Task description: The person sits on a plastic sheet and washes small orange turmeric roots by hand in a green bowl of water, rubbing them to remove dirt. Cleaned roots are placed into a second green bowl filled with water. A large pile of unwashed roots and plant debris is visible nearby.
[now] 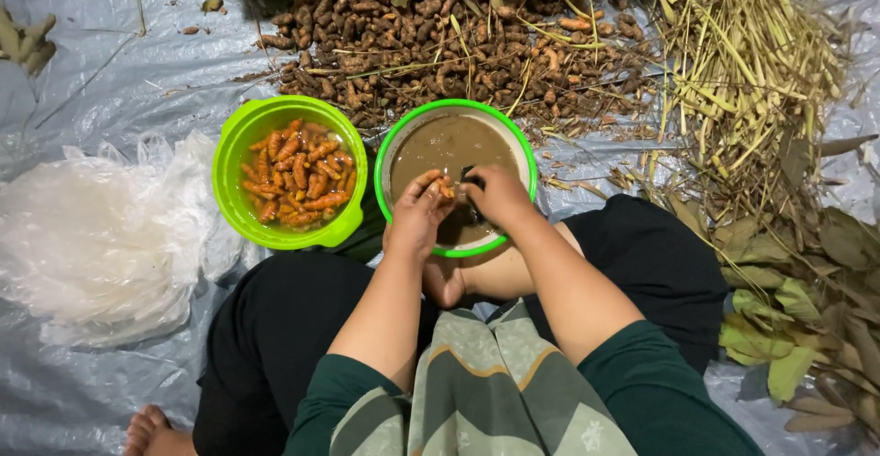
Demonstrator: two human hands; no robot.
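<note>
Turmeric root [444,187], a small orange piece, sits pinched in the fingertips of the left hand [417,213], directly above the muddy brown water of the green-rimmed basin [396,135], which serves here as the landmark. The right hand [496,195] is curled over the near side of the basin, its fingers closed around a small dark object that is mostly hidden, so its kind cannot be told; it almost meets the left hand over the water. Just left of the basin, touching its rim, stands a lime-green bowl [236,149] filled with washed orange roots [297,174]. Beyond the basin, on the far side from the person, lies a wide heap of unwashed brown roots [431,39] mixed with soil and stalk fragments. To the right of the basin, past the person's knee, a pile of dry yellow stalks [742,62] gives way to wilted green and brown leaves [797,300]. Well to the left of the basin, beyond the bowl, rests a crumpled clear plastic bag [101,236]. All of these lie on a grey plastic sheet [119,80].
</note>
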